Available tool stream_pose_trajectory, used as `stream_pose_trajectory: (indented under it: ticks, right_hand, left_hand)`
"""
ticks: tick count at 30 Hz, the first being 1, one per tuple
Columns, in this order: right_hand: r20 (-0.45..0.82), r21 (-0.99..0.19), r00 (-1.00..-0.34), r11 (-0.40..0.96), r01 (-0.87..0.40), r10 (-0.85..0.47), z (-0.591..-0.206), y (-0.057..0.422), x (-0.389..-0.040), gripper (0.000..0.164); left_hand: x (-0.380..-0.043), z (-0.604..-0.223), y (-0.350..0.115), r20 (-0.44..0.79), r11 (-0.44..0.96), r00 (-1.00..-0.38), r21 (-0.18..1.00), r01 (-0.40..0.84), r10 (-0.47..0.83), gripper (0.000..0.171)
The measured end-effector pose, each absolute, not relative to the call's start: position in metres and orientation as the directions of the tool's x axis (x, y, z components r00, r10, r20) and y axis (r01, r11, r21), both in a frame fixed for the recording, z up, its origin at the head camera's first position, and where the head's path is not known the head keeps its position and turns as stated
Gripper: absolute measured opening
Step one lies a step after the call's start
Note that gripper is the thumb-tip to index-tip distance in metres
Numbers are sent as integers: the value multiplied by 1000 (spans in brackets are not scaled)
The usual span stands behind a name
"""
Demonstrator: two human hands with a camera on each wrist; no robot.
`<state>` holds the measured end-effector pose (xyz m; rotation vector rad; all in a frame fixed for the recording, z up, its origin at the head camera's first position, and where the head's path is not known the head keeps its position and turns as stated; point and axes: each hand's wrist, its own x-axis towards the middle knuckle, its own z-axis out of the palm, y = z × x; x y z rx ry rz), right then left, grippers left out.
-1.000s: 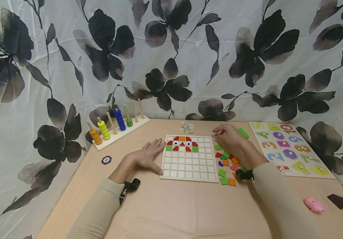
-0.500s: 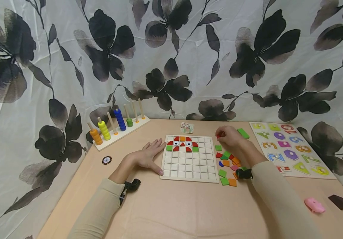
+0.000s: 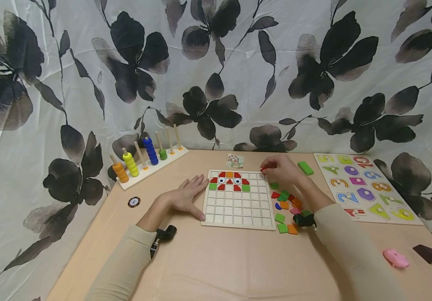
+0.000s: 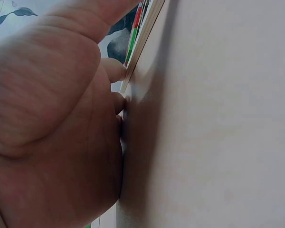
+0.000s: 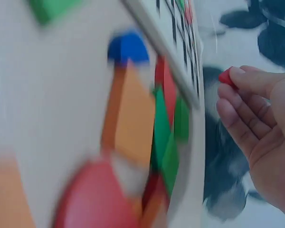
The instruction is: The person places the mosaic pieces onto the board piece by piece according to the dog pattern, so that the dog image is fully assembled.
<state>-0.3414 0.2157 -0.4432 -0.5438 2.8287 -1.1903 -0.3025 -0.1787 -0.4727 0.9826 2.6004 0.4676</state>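
"Change?"
"I find the right hand (image 3: 281, 169) has moved left, pinching a red piece (image 5: 226, 77) at the grid board's (image 3: 235, 207) far right corner; placement looks close. The left hand (image 3: 186, 197) lies spread against the board's left edge."
"Views?"
"Right wrist shows the right palm; head hides it."

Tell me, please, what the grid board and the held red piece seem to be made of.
Grid board: probably wood, matte, since its tan edge shows lengthwise lines like layers. Red piece: painted wood or plastic; its even color and small visible part leave this open.
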Motion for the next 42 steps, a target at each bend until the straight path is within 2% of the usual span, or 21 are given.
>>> stream_pose_trajectory:
  ticks: [4, 11, 23, 31, 35, 42]
  right_hand:
    - [137, -697, -890, 596, -399, -436, -440, 187, -340, 17]
    - [112, -722, -804, 508, -470, -585, -443, 136, -330, 20]
    - [124, -701, -738, 468, -538, -663, -454, 75, -319, 19]
    - [129, -612, -756, 548, -570, -642, -462, 64, -319, 15]
    - [159, -575, -744, 552, -604, -649, -462, 60, -318, 16]
    - [122, -550, -751, 585, -596, -649, -462, 53, -316, 15]
  left_hand:
    - [-302, -473, -178, -176, 707, -712, 418, 571, 679, 131]
    - [-301, -472, -178, -180, 706, -706, 405, 581, 684, 129]
    - [-302, -471, -178, -173, 694, -693, 395, 602, 700, 128]
    - [-303, -470, -179, -162, 688, -688, 380, 618, 707, 129]
    - [-303, -470, -179, -155, 688, -690, 377, 620, 707, 129]
    - [-303, -471, -180, -151, 682, -687, 389, 620, 711, 127]
